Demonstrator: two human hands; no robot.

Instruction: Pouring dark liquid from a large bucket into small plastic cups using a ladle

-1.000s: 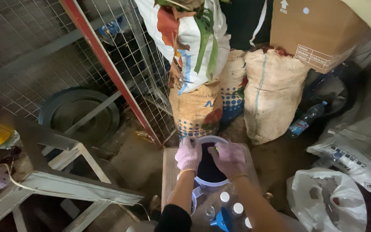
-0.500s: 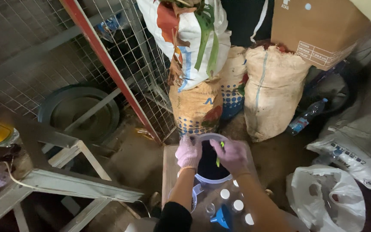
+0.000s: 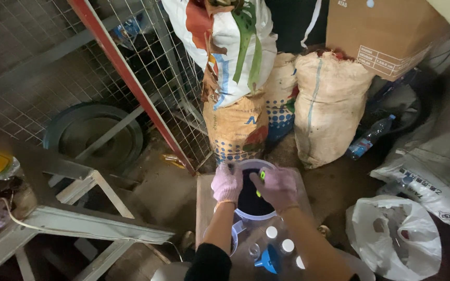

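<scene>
Both my hands wear pale pink gloves over a round clear container (image 3: 253,214) holding dark liquid, which stands on a small board. My left hand (image 3: 227,182) grips the container's left rim. My right hand (image 3: 277,187) is closed around a small yellow-green tool (image 3: 261,178) that dips into the dark liquid. Nearer to me lie small white-capped bottles (image 3: 279,239) and a blue funnel (image 3: 270,259).
Full sacks (image 3: 330,105) lean at the back, with a cardboard box (image 3: 386,31) on top. A red-framed wire mesh panel (image 3: 126,73) and a tyre (image 3: 92,134) are at the left. A metal frame (image 3: 95,229) sits lower left. White bags (image 3: 396,237) lie at the right, near a plastic bottle (image 3: 368,138).
My right hand has shifted slightly over the container, and the yellow-green tool now shows between its fingers. The left hand stays on the rim.
</scene>
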